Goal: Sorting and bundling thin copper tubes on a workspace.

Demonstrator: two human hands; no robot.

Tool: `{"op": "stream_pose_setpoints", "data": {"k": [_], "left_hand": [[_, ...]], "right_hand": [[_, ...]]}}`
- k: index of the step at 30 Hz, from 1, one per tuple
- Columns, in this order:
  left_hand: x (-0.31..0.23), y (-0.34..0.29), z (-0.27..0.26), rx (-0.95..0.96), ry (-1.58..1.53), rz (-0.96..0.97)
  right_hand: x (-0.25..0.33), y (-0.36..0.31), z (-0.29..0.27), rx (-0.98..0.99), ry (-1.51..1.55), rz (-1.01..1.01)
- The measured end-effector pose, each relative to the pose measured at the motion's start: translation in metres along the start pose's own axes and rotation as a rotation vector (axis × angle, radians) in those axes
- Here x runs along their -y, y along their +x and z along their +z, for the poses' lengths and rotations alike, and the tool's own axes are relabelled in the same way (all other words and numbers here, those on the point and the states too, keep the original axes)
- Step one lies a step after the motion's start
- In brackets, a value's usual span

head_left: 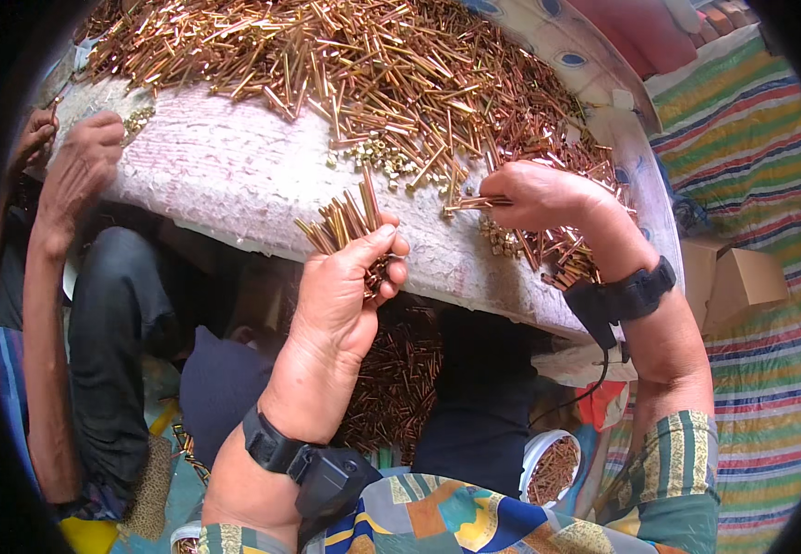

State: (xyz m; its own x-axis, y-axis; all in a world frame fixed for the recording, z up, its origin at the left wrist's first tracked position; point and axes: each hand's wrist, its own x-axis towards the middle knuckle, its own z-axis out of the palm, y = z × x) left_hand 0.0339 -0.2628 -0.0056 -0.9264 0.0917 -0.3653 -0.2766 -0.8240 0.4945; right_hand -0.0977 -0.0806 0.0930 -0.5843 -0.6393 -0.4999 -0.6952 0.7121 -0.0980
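A bundle of thin copper-coloured metal rods (347, 222) stands up from my left hand (326, 295), whose fingers and thumb are wrapped round it in front of the table's near edge. On the right, my right hand (541, 196) pinches a few similar rods (476, 202) just over the tabletop. Its fingertips are partly hidden behind the hand. A large heap of loose rods (363, 60) covers the far part of the table (225, 152). Small brass-coloured nut-like pieces (384, 162) lie between my hands at the heap's near edge, with more beneath my right hand.
At the left, another person's hand (86, 152) is over the table edge. Many rods (396, 379) lie below the table, near my legs. A white bucket (530, 454) of rods stands lower right. Beyond the table are a cardboard box (742, 282) and striped sheeting (774, 397).
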Motion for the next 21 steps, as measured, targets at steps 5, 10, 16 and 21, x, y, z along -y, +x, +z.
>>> {"op": "stream_pose_setpoints", "data": {"k": [5, 10, 16, 21], "left_hand": [[0.0, -0.001, 0.0, 0.006, -0.005, 0.006], [0.0, 0.0, -0.002, 0.003, -0.005, 0.0], [-0.003, -0.002, 0.003, -0.034, 0.009, -0.022], [-0.003, -0.002, -0.001, -0.016, 0.019, -0.013]], "right_hand": [[0.016, 0.015, 0.006, 0.054, -0.284, 0.092], [0.029, 0.02, 0.012, 0.136, -0.393, 0.107], [0.027, 0.016, 0.012, 0.051, -0.38, 0.188], [0.019, -0.004, 0.008, -0.161, -0.344, 0.152]]}}
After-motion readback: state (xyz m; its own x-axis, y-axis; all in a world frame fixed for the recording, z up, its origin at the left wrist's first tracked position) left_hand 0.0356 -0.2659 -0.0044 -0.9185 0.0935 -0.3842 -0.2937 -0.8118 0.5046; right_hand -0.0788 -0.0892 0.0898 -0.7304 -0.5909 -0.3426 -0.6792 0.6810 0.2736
